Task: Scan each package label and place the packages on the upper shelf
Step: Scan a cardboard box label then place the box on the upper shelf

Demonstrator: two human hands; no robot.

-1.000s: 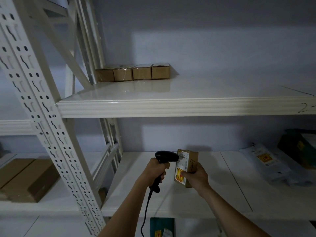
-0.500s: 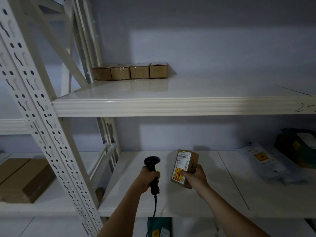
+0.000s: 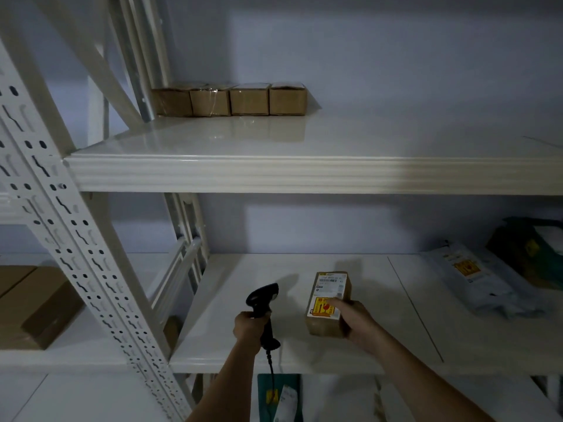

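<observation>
- Package (image 3: 329,303) sits in our right hand (image 3: 358,322), low over the middle shelf (image 3: 396,315), with its white label and the red-and-yellow sticker turned up toward us.
- Its long axis runs away from us, near end in the palm, far end pointing at the back wall; we judge it will travel up and forward from here.
- We see the upper shelf (image 3: 304,175) straight above and beyond the package, its front lip between our hands and the landing spot, so the lift must clear that edge first.
- Four cardboard boxes (image 3: 230,100) stand in a row at the back left of the upper shelf, touching side by side; the bare stretch just right of them looks to us like the natural next slot.
- Right grip is closed around the near end of the package, thumb lying across the sticker, fingers wrapped under where we cannot see them.
- Left hand (image 3: 251,325) is fisted tight on the handle of the black scanner (image 3: 263,303), head tilted up and to the right, well apart from the label; its cable hangs down.
- We take the right hand as the one to place, being the one that carries the load.
</observation>
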